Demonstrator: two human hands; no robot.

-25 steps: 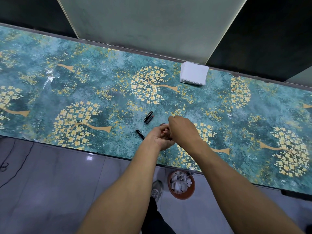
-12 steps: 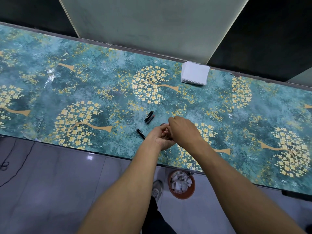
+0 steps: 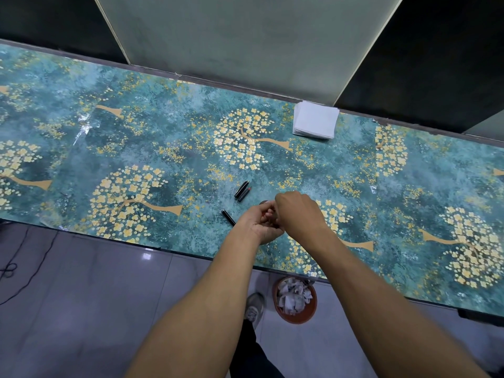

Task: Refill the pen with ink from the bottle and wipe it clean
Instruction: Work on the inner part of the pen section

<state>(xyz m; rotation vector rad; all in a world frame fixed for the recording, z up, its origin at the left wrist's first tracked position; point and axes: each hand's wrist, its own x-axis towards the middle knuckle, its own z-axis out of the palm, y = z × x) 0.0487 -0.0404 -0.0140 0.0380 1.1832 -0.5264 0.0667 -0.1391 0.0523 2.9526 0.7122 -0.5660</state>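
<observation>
Head view, looking down on a table point(image 3: 163, 126) covered in teal sheeting printed with yellow-blossomed trees.

Both hands meet just below frame centre, over the near part of the table. Left hand point(image 3: 263, 223): fingers curled inward round something small at its top end; the object itself is almost wholly hidden. Right hand point(image 3: 296, 214): back of the hand toward the camera, fingers bent down over the same spot and touching the left fingers. A small dark rounded edge point(image 3: 263, 203) shows at 12 o'clock of the left fingers; cannot tell whether it is the ink bottle or its cap. Cannot tell what the right fingers hold, if anything.

Pen parts on the table, at 10–11 o'clock of the hands:
- a black pen piece point(image 3: 228, 216), lying flat, just beside the left hand at its 10 o'clock, long axis slanted;
- a black cap-like piece point(image 3: 241, 189) and a dark piece with a red end point(image 3: 244, 193), side by side and touching, further up at 11 o'clock, apart from the hands.

A stack of white paper squares point(image 3: 315, 124) at 1 o'clock of the hands, well apart, near the far table edge.

On the grey tiled floor at 6 o'clock: a reddish-brown waste bin point(image 3: 296, 317) holding crumpled paper, and a grey shoe point(image 3: 254, 305) just beside it at its 9 o'clock. Black cable point(image 3: 16, 268) at the far left.
</observation>
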